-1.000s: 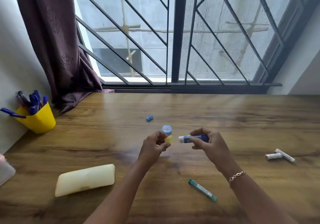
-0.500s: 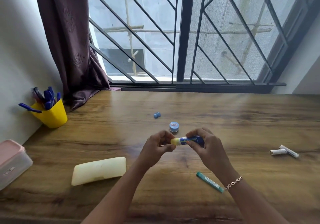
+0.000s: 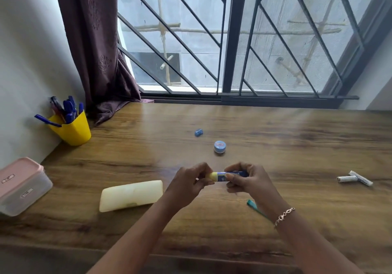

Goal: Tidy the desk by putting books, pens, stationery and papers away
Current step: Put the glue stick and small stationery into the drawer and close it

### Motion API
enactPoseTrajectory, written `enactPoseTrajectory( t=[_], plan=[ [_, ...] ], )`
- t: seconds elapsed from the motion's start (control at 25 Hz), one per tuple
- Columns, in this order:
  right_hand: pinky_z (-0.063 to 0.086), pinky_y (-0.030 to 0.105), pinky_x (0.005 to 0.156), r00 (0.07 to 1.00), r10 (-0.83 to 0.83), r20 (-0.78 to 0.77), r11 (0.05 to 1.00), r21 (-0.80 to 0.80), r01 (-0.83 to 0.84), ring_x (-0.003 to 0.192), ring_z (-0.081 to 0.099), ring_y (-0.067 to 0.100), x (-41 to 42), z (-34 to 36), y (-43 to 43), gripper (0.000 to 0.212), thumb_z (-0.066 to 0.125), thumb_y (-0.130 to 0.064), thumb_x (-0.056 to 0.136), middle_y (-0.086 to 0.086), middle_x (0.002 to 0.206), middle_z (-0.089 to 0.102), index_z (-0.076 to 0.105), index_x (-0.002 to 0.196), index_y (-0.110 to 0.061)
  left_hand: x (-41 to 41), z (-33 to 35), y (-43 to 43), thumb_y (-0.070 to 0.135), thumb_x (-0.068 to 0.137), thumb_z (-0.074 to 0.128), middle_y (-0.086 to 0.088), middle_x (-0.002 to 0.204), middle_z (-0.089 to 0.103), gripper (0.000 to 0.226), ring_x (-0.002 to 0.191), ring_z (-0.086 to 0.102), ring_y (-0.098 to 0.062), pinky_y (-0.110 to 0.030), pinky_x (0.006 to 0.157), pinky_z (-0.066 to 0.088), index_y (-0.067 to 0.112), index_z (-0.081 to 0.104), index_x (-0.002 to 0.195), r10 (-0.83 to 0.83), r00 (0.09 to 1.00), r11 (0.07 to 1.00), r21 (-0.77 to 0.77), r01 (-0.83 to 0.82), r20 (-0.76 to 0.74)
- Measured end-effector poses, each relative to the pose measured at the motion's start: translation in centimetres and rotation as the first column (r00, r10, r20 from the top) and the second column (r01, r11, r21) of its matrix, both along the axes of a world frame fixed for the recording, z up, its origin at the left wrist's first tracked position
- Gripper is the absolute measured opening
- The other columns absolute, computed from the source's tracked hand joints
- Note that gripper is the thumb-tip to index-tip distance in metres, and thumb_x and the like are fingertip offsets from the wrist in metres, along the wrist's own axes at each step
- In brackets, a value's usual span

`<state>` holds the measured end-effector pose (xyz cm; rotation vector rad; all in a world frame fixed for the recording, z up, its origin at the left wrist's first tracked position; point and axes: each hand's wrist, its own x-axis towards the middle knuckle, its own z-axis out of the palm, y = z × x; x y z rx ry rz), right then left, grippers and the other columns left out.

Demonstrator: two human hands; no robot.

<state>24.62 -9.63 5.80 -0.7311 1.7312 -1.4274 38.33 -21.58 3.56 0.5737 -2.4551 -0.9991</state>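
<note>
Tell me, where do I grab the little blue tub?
Come down from above and pinch the tub by its curved sides. It stands upright, short and round, with bare desk all around it, so your fingers fit on both sides.

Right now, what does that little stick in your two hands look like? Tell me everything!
It looks like a glue stick: a short round tube, seemingly plastic, with a dark blue body, a pale label too blurred to read, and a yellow cap on its left end. It lies level and sideways, lifted above the wooden desk. The left hand pinches the yellow cap; the right hand grips the blue body.
</note>
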Motion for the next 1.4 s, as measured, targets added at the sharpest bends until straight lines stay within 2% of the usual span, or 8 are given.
enactPoseTrajectory(
  t=[0.16,0.28,0.48,0.72,0.88,1.04,1.24,1.4],
  plan=[
    [0.055,0.028,0.076,0.944,0.180,-0.278,0.973,0.189,-0.130,0.077,0.065,0.014,-0.1,-1.4,-0.3,0.014,0.069,-0.013,0.082,0.006,0.090,0.067,0.063,0.094,-0.016,2.4,-1.5,-0.1,0.027,0.083,0.067,0.005,0.095,0.064,0.016,0.103,0.050,-0.013,-0.028,0.087,0.034,0.018,0.066,0.096,0.191,0.976,0.940,-0.305,-0.152,0.102],
    [0.051,0.027,0.085,0.774,0.222,-0.593,0.938,0.346,-0.004,0.089,0.066,0.016,-1.3,-2.0,0.2,0.027,0.071,-0.018,0.080,0.003,0.098,0.069,0.065,0.106,-0.013,3.9,-2.8,-0.9,0.031,0.067,0.071,0.009,0.077,0.064,0.016,0.089,0.060,-0.023,-0.027,0.081,0.026,0.022,0.065,0.078,0.296,0.953,0.841,-0.492,-0.224,0.072],
    [0.049,0.026,0.085,0.674,0.260,-0.691,0.927,0.373,0.025,0.094,0.066,0.018,-3.3,-1.7,-1.9,0.025,0.067,-0.016,0.083,0.005,0.104,0.071,0.066,0.107,-0.011,5.0,-4.0,-1.3,0.032,0.044,0.090,0.013,0.071,0.063,0.036,0.085,0.058,-0.016,-0.031,0.088,0.029,0.026,0.066,0.071,0.278,0.950,0.810,-0.568,-0.150,0.145],
    [0.038,0.033,0.096,0.390,0.374,-0.841,0.911,0.413,0.017,0.117,0.052,0.032,-5.6,-2.6,-8.7,0.048,0.064,-0.016,0.084,0.010,0.134,0.051,0.051,0.130,-0.015,6.2,-4.9,-1.0,0.034,0.045,0.089,0.011,0.080,0.065,0.038,0.098,0.066,-0.019,-0.045,0.108,0.025,0.028,0.065,0.074,0.262,0.933,0.823,-0.561,-0.083,0.246],
    [0.031,0.032,0.107,0.328,0.526,-0.785,0.838,0.545,-0.040,0.133,0.037,0.032,-6.0,-3.8,-11.8,0.058,0.061,-0.016,0.087,0.009,0.154,0.022,0.038,0.140,-0.021,7.1,-3.4,-1.8,0.032,0.064,0.069,0.008,0.079,0.068,0.020,0.093,0.057,-0.004,-0.035,0.108,0.012,0.021,0.066,0.080,0.205,0.972,0.897,-0.418,-0.141,0.112],
    [0.042,0.030,0.092,0.255,0.502,-0.827,0.859,0.512,-0.031,0.113,0.053,0.033,-5.6,-4.7,-12.1,0.035,0.052,-0.019,0.091,0.010,0.135,0.047,0.054,0.126,-0.019,8.5,-0.7,-3.1,0.041,0.077,0.051,0.003,0.090,0.066,0.035,0.093,0.054,-0.007,-0.027,0.112,0.008,0.016,0.069,0.093,0.209,0.976,0.925,-0.335,-0.178,0.059],
    [0.043,0.033,0.081,0.320,0.460,-0.828,0.885,0.458,-0.084,0.102,0.055,0.032,-3.3,-3.7,-10.4,0.031,0.059,-0.019,0.086,0.007,0.119,0.055,0.059,0.116,-0.020,9.2,2.4,-4.7,0.015,0.082,0.060,0.002,0.096,0.059,0.024,0.092,0.058,-0.017,-0.034,0.091,0.045,0.015,0.068,0.105,0.260,0.965,0.949,-0.179,-0.259,-0.019],
    [0.046,0.033,0.085,0.370,0.487,-0.791,0.873,0.422,-0.246,0.105,0.056,0.028,0.6,-3.6,-7.9,0.039,0.062,-0.015,0.082,0.001,0.120,0.054,0.056,0.119,-0.024,8.4,2.6,-4.3,-0.003,0.085,0.060,0.005,0.098,0.052,0.030,0.091,0.058,-0.015,-0.025,0.080,0.049,0.013,0.067,0.109,0.174,0.985,0.977,-0.132,-0.170,0.014]
  ],
)
